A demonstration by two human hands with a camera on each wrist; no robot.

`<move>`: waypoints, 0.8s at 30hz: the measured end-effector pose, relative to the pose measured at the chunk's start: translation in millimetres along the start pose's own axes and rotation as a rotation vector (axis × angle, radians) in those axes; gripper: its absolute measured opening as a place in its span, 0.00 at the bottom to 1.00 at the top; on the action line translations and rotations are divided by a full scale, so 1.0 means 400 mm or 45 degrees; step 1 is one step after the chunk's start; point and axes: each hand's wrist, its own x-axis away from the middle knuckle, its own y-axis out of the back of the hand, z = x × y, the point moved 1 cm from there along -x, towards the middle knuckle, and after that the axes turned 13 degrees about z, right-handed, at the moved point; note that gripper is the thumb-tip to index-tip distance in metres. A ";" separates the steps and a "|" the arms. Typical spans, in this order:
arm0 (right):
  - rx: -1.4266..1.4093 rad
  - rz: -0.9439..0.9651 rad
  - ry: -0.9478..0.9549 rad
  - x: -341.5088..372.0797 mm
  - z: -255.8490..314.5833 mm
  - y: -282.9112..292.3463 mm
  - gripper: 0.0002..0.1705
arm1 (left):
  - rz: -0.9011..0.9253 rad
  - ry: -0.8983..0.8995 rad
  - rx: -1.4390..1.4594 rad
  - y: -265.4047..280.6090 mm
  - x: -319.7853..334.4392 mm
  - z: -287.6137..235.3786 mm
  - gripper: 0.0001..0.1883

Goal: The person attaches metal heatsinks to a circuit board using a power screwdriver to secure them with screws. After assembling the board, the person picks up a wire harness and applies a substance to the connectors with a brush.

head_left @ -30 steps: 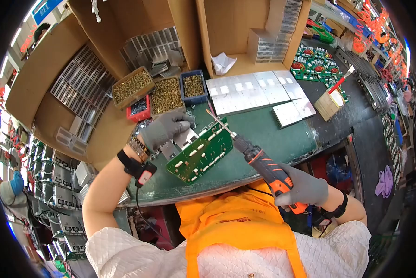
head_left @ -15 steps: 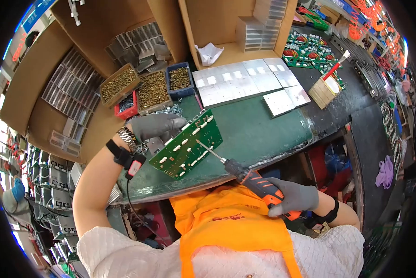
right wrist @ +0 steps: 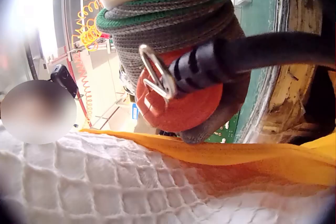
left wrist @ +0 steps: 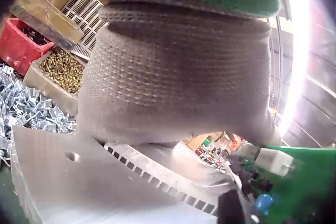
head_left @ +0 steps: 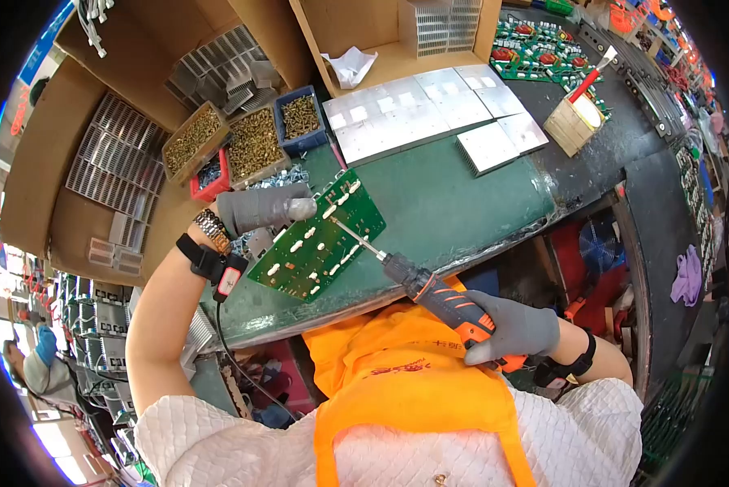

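My gloved left hand [head_left: 263, 209] grips a green circuit board [head_left: 324, 243] by its far side, with the board tilted up over the bench. White parts dot the face turned toward me. In the left wrist view, a silvery metal heat sink [left wrist: 105, 182] with a row of square slots lies under the glove, beside the board's edge. My gloved right hand [head_left: 518, 326] holds an orange and black electric screwdriver [head_left: 441, 300]. Its bit [head_left: 356, 235] points up and left, the tip overlapping the board's face near the left fingertips. The right wrist view shows the tool's orange end and black cable.
Bins of brass screws [head_left: 255, 142] stand at the back left, with a red bin [head_left: 210, 180] and loose metal clips [head_left: 287, 176]. Metal plates [head_left: 413, 109] line the green bench [head_left: 429, 207]. Cardboard boxes [head_left: 32, 162] with heat sinks, a wooden brush holder [head_left: 574, 128] and more circuit boards [head_left: 539, 53] surround it.
The screwdriver's bit has swung from beyond the board's right end down onto its face. The board has turned its face more toward me and shifted left in view.
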 end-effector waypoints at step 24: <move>0.102 -0.005 0.014 -0.017 -0.027 0.000 0.45 | 0.033 -0.032 0.082 -0.024 0.017 -0.023 0.41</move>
